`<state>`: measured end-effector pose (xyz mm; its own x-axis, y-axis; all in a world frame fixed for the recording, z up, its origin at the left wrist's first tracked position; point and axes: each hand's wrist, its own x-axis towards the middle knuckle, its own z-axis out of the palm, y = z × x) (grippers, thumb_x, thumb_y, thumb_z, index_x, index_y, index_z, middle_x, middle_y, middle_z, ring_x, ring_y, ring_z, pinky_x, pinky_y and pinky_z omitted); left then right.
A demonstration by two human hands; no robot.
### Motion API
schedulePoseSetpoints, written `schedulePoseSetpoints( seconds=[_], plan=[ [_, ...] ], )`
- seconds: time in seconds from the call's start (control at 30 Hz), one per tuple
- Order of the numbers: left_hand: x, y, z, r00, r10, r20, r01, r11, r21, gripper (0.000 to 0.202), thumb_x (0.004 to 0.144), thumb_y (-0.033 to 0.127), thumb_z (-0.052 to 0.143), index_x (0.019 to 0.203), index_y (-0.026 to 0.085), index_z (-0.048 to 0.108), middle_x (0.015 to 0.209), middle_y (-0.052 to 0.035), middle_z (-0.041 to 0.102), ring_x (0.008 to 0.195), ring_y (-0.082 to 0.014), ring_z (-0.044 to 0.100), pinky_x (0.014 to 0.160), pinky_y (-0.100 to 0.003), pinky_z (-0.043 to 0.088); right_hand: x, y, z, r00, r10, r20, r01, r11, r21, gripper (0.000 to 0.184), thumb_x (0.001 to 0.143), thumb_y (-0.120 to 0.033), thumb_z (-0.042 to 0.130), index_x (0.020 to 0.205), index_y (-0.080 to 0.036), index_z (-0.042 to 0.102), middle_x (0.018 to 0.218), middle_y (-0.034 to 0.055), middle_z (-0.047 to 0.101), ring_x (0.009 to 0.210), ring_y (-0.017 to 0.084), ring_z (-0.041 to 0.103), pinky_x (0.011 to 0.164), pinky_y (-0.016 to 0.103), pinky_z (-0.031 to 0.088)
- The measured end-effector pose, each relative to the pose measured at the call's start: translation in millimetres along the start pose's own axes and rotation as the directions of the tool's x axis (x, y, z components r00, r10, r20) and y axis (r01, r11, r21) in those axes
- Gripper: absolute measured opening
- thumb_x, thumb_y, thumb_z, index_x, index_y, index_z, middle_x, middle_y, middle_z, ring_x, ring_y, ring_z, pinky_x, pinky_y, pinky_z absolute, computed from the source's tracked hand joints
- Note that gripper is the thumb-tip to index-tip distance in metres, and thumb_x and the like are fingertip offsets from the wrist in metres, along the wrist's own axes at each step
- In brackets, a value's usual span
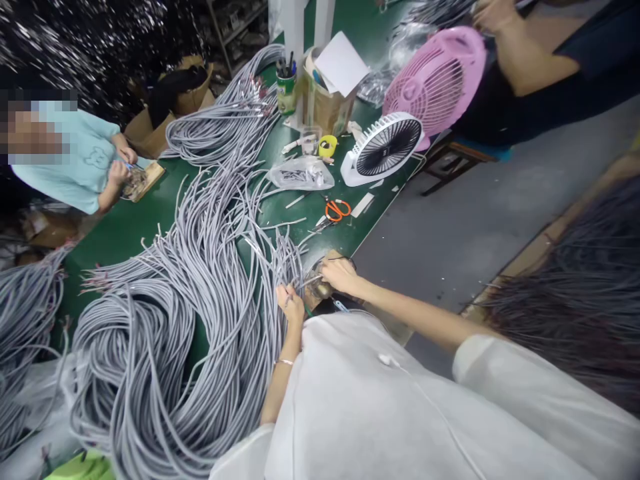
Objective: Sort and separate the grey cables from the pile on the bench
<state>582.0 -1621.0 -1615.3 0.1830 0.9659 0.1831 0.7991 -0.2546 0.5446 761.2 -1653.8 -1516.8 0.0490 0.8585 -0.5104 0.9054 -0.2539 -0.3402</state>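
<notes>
My left hand [291,304] is closed around a thin grey cable [309,281] at the table's near edge. Fingers pinched, my right hand [340,274] grips the same cable close to its end. Beneath and between both hands is a small brown block or box [320,289], largely covered by them. A big bundle of grey cables [220,280] spreads across the table left of my left hand, with loose ends beside its fingers. Beyond my hands lie orange-handled scissors [337,211]. A light-blue tool handle [341,306] shows just below my right hand.
On the green table [353,235] stand a white fan [357,167], a pink fan [435,83], a bag of small parts [301,175], a pen tin [286,95] and a bin [327,107]. One co-worker [75,157] works at the left; another person's arm [537,57] appears upper right.
</notes>
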Motion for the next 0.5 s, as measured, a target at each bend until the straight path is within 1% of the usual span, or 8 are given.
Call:
schedulePoseSetpoints(
  seconds=[0.07, 0.13, 0.23, 0.33, 0.4, 0.43, 0.5],
  plan=[
    [0, 1, 1.5, 0.999, 0.034, 0.003, -0.034, 0.999, 0.012, 0.033, 0.096, 0.035, 0.032, 0.075, 0.017, 0.051, 0.076, -0.0069, 0.054, 0.073, -0.0181, 0.052, 0.071, -0.034, 0.045, -8, 1, -2, 0.997, -0.052, 0.049, 0.053, 0.998, -0.026, 0.02, 0.085, -0.011, 0.051, 0.095, -0.009, 0.068, 0.103, 0.0195, 0.065, 0.091, 0.028, 0.063, 0.071, 0.033, 0.047],
    [0, 2, 3.0, 0.998, 0.066, 0.017, -0.067, 0.997, 0.027, 0.033, 0.095, 0.039, 0.032, 0.078, 0.017, 0.052, 0.081, -0.0113, 0.056, 0.08, -0.0222, 0.052, 0.076, -0.038, 0.045, -18, 0, -4, 0.99, -0.104, 0.1, 0.108, 0.994, -0.035, 0.019, 0.084, -0.011, 0.052, 0.092, -0.009, 0.07, 0.095, 0.0187, 0.067, 0.091, 0.029, 0.063, 0.072, 0.034, 0.048],
    [-2, 1, 3.5, 0.994, 0.099, 0.048, -0.102, 0.993, 0.058, 0.033, 0.093, 0.04, 0.033, 0.08, 0.017, 0.053, 0.085, -0.0139, 0.056, 0.084, -0.0254, 0.051, 0.08, -0.042, 0.043, -30, -9, -3, 0.975, -0.152, 0.162, 0.158, 0.987, -0.025, 0.021, 0.085, -0.012, 0.05, 0.09, -0.01, 0.071, 0.086, 0.0175, 0.069, 0.083, 0.027, 0.065, 0.069, 0.033, 0.048],
    [-5, 0, 0.8, 0.99, 0.118, 0.076, -0.125, 0.988, 0.095, 0.033, 0.093, 0.037, 0.032, 0.079, 0.016, 0.053, 0.085, -0.0143, 0.056, 0.086, -0.0261, 0.052, 0.082, -0.043, 0.042, -39, -20, -4, 0.967, -0.157, 0.201, 0.163, 0.986, -0.018, 0.025, 0.086, -0.012, 0.046, 0.088, -0.011, 0.071, 0.083, 0.0165, 0.069, 0.077, 0.025, 0.066, 0.066, 0.03, 0.048],
    [-7, 0, -1.6, 0.989, 0.12, 0.089, -0.13, 0.984, 0.12, 0.033, 0.093, 0.034, 0.03, 0.078, 0.016, 0.054, 0.084, -0.0137, 0.055, 0.084, -0.0254, 0.052, 0.082, -0.043, 0.042, -50, -21, -16, 0.961, -0.165, 0.223, 0.172, 0.985, -0.012, 0.023, 0.084, -0.011, 0.047, 0.085, -0.012, 0.071, 0.082, 0.0154, 0.069, 0.076, 0.023, 0.066, 0.064, 0.029, 0.047],
    [-7, 0, -2.3, 0.989, 0.114, 0.093, -0.126, 0.983, 0.133, 0.033, 0.093, 0.033, 0.03, 0.078, 0.016, 0.054, 0.084, -0.0134, 0.055, 0.083, -0.0249, 0.052, 0.082, -0.042, 0.042, -58, -19, -27, 0.954, -0.177, 0.241, 0.185, 0.983, -0.01, 0.021, 0.083, -0.011, 0.05, 0.082, -0.012, 0.07, 0.081, 0.0141, 0.069, 0.075, 0.022, 0.065, 0.063, 0.028, 0.046],
    [-7, 1, -2.6, 0.992, 0.088, 0.094, -0.102, 0.981, 0.163, 0.032, 0.093, 0.031, 0.031, 0.08, 0.015, 0.055, 0.084, -0.013, 0.055, 0.082, -0.0247, 0.052, 0.08, -0.042, 0.042, -80, -5, -59, 0.947, -0.198, 0.254, 0.203, 0.979, 0.008, 0.014, 0.079, -0.012, 0.056, 0.072, -0.016, 0.068, 0.072, 0.0093, 0.067, 0.067, 0.019, 0.063, 0.058, 0.026, 0.043]
  ],
)
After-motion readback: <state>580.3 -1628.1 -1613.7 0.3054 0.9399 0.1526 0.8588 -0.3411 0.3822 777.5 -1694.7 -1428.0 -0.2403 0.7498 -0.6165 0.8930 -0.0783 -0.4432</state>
